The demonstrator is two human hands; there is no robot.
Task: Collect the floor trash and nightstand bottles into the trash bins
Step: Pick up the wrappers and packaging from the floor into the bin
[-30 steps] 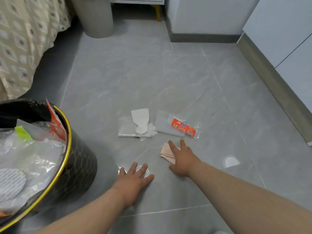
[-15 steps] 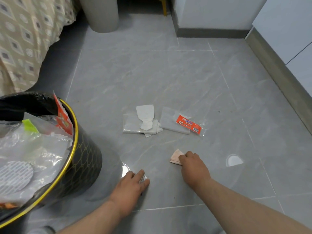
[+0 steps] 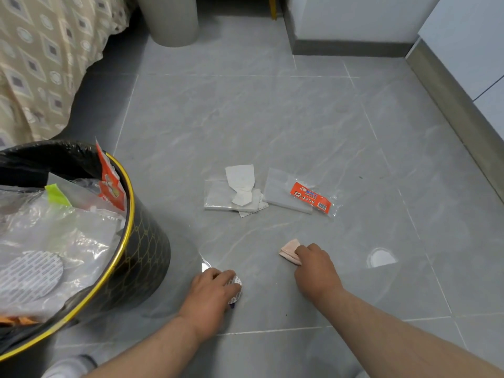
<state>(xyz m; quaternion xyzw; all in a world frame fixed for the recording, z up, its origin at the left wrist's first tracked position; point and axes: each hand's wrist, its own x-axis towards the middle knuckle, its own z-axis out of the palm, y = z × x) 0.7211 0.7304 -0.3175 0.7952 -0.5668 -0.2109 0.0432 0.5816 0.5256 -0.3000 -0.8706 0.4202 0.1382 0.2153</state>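
My left hand is curled on a small white dotted wrapper low on the grey floor, beside the black gold-rimmed trash bin. My right hand pinches a folded pink paper against the floor. Farther out lie a clear packet with torn white paper scraps and a clear wrapper with an orange label. The bin is packed with clear plastic and an orange wrapper. No bottles are in view.
A patterned bedspread hangs at the left. A second, grey bin stands at the far end by the bed. White cabinets with a grey skirting run along the right. A pale round spot marks the floor.
Both hands went from flat and spread to curled: the left closed over the dotted wrapper, the right closed on the pink paper. The view shifted slightly forward.
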